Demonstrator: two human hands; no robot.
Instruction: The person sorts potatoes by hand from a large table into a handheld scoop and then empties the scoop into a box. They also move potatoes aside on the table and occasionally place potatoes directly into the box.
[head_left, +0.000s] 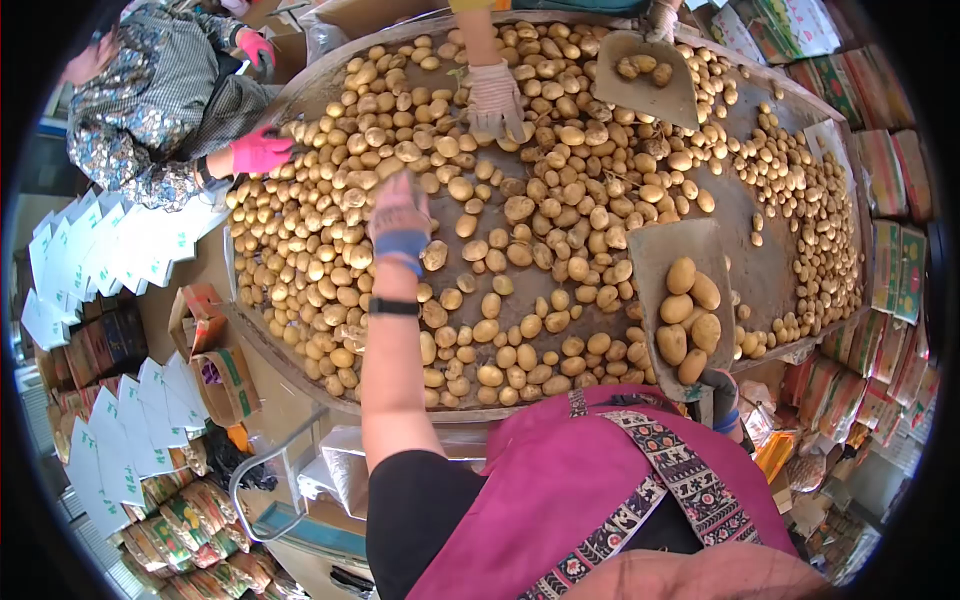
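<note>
From my remote seat I see the wearer's left hand (398,222), in a grey work glove with a blue cuff band, stretched out over the big oval, dirt-brown sorting table (745,265), which I'll use as my landmark. The fingers point away from me, flat and loosely spread above the heap of small yellow-tan potatoes (330,250) on the table's left half; I can't tell whether anything sits under the palm. The right hand (722,392) is mostly hidden at the table's near right edge, closed around the handle of a flat grey metal scoop (655,260), which lies over the table's right centre and carries about six larger potatoes (688,320).

Across the table, a co-worker's white-gloved hand (496,100) rests on the far pile beside a second grey scoop (645,85), and another person's pink-gloved hand (260,152) works the far left rim.

To do this well, I'd judge the scoop should stay level so the load doesn't roll off, and the left hand should pick only matching, bigger potatoes.
</note>
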